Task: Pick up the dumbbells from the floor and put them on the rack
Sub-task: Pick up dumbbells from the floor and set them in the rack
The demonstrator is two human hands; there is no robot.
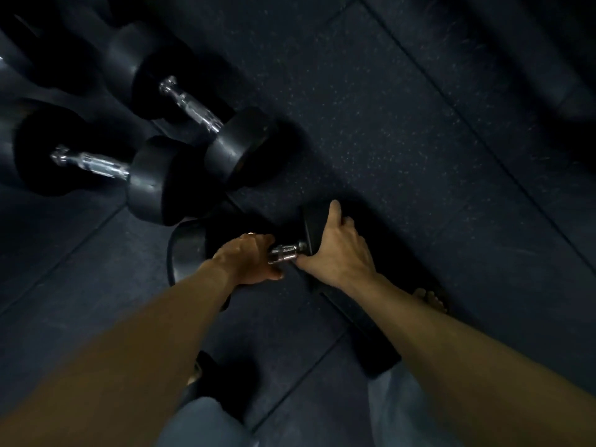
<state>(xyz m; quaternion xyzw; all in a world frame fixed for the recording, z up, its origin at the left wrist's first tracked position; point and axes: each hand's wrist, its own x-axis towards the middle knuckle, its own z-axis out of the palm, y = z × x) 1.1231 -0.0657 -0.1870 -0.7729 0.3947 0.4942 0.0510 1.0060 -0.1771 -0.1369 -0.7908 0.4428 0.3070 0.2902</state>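
You are bending over the dark speckled floor, and both of your hands are on one dumbbell lying just in front of your feet. Your left hand is curling around the chrome handle near its left end, fingers wrapping it and the thumb lying underneath. Your right hand is pressing flat against the inner face of the right weight head, fingers straight and spreading over the black disc, the thumb touching the handle's end. The dumbbell's left head is showing as a dark rounded shape beyond your left wrist; I cannot tell whether the dumbbell is resting on the floor or already clear of it.

Two more dumbbells are lying on the floor toward its upper left: the nearer one is sitting just beyond the one you are holding, and the farther one is lying beside it, their right heads touching or nearly so. Your bare right foot in a sandal is showing under your right forearm. Your grey trouser legs are filling the bottom edge.
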